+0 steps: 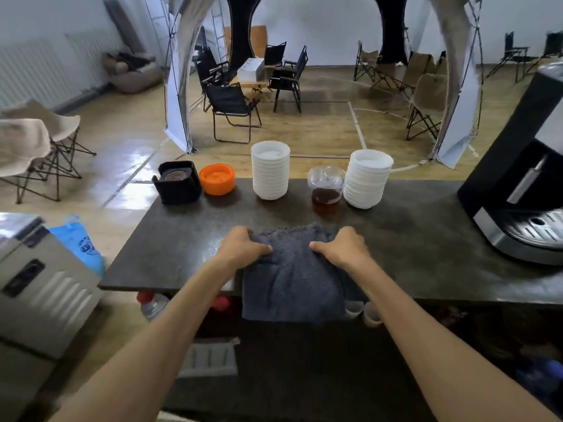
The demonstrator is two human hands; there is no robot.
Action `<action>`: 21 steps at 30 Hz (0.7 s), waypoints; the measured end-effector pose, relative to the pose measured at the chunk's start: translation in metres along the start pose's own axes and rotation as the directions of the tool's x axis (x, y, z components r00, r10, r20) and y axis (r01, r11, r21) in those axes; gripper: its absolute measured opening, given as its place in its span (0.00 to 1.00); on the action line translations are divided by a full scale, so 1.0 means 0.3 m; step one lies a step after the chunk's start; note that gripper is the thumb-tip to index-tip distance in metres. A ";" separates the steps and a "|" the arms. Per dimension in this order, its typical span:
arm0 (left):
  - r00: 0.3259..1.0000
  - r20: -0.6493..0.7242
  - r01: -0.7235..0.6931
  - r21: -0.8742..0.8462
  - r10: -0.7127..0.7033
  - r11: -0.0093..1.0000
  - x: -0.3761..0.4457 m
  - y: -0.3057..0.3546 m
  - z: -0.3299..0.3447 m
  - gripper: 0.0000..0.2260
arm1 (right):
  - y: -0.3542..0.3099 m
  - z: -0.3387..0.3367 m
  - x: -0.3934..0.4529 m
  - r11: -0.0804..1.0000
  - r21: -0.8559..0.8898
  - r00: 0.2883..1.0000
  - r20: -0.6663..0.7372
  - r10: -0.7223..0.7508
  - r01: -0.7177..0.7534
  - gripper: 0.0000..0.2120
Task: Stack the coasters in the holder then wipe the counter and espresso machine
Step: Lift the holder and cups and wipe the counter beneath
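A dark grey towel (292,278) lies on the dark counter (170,248) and hangs over its near edge. My left hand (243,246) grips the towel's left side, fingers curled into the cloth. My right hand (341,246) grips its right side the same way. The black coaster holder (176,182) stands at the counter's far left with round coasters stacked inside. The black and silver espresso machine (518,184) stands at the right end of the counter.
Along the far edge stand an orange lid (217,179), two stacks of white bowls (270,169) (367,178) and a clear plastic cup of dark liquid (326,188). A metal box (39,287) and blue bag (79,242) sit to the left below the counter.
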State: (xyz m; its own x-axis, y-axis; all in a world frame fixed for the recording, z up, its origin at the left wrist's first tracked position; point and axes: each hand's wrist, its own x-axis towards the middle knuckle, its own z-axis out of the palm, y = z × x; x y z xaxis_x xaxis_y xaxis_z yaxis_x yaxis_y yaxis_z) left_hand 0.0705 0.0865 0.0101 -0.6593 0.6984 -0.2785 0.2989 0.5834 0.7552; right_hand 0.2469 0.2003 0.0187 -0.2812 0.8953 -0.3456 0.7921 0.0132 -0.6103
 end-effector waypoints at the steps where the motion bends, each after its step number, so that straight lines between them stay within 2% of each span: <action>1: 1.000 0.024 0.007 0.001 -0.007 1.000 0.002 0.011 0.001 0.13 | -0.003 0.001 0.011 0.999 0.019 1.000 0.005 -0.030 0.030 0.24; 3: 0.999 0.035 -0.035 0.016 0.034 0.999 -0.006 0.024 0.003 0.07 | 0.003 0.000 0.009 0.989 0.097 0.993 -0.004 -0.114 0.114 0.11; 6: 0.968 -0.070 -0.234 0.089 0.240 0.968 -0.104 0.026 -0.021 0.07 | 0.041 -0.034 -0.054 0.932 0.260 0.968 -0.073 -0.241 0.252 0.05; 9: 0.884 -0.087 -0.455 0.063 0.459 0.888 -0.281 -0.001 -0.065 0.07 | 0.123 -0.089 -0.195 0.855 0.372 0.931 -0.088 -0.355 0.362 0.09; 12: 0.809 0.020 -0.588 0.057 0.588 0.807 -0.454 -0.092 -0.066 0.09 | 0.262 -0.098 -0.351 0.803 0.316 0.853 -0.046 -0.519 0.506 0.12; 15: 0.816 0.108 -0.574 0.033 0.568 0.818 -0.550 -0.235 0.013 0.12 | 0.411 -0.048 -0.451 0.831 0.208 0.839 0.075 -0.539 0.516 0.12; 18: 0.860 0.198 -0.483 0.014 0.471 0.875 -0.552 -0.390 0.127 0.14 | 0.536 0.045 -0.466 0.900 0.135 0.890 0.148 -0.431 0.413 0.10; 21: 0.881 0.251 -0.414 -0.001 0.401 0.910 -0.471 -0.503 0.253 0.12 | 0.609 0.160 -0.407 0.946 0.114 0.939 0.133 -0.318 0.304 0.07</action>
State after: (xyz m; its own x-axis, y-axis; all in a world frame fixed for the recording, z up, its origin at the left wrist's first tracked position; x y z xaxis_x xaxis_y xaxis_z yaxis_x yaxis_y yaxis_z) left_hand 0.1709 -0.0688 -0.1096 -0.2883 0.9531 -0.0915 0.5441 0.2417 0.8035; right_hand 0.3998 0.0721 -0.0848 -0.5875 0.7772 -0.2253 0.6021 0.2339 -0.7634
